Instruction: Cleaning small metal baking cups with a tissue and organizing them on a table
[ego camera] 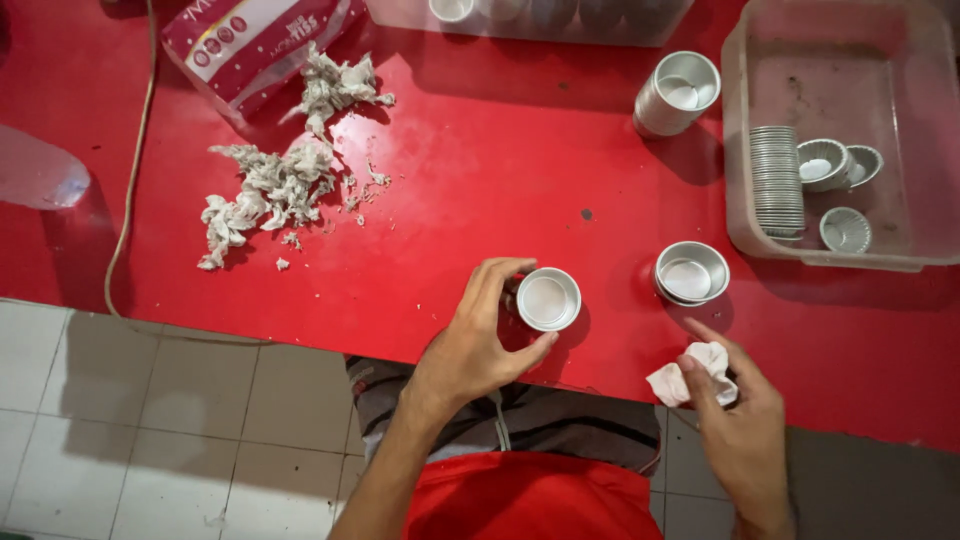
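Note:
My left hand (478, 335) grips a small round metal cup (547, 298) from its left side, thumb below and fingers above, just over the red table (480, 170) near its front edge. My right hand (738, 420) holds a crumpled white tissue (690, 378) at the table's front edge. A short stack of similar metal cups (690, 273) stands on the table between the two hands, slightly farther back.
A taller cup stack (677, 92) stands at the back. A clear plastic tub (900, 240) on the right holds a row of stacked fluted moulds (777, 180) and loose ones. Used tissue scraps (275, 180) and a tissue pack (255, 40) lie at left, beside a cable (130, 190).

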